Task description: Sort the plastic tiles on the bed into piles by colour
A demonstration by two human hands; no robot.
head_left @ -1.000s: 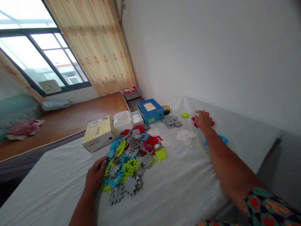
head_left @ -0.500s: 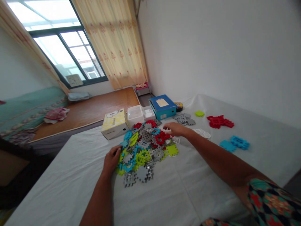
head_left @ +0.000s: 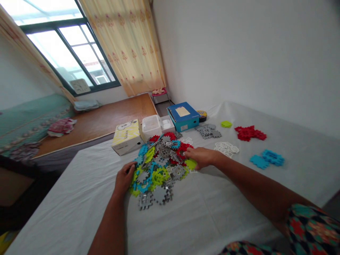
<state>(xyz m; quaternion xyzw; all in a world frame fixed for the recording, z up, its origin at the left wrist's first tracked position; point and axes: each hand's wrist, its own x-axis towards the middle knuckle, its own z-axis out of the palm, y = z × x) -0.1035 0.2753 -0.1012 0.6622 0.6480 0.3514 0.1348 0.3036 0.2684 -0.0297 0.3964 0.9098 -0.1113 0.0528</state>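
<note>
Tiles (head_left: 160, 161) lie heaped near tabletop's (head_left: 183, 226) far edge; my left hand (head_left: 124, 179) spreads loosely alongside, right hand (head_left: 201, 158) touches lime tile (head_left: 190, 164), can't tell if pinching.

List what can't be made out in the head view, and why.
All in the head view:
Right hand: its back hides whether it grips the lime piece.
Left hand: its back hides any grip on the pile.
Deeper in the pile: covered by its top layer.
Yellow box: small print too blurred.
Left forearm: cut off by bottom edge.
</note>
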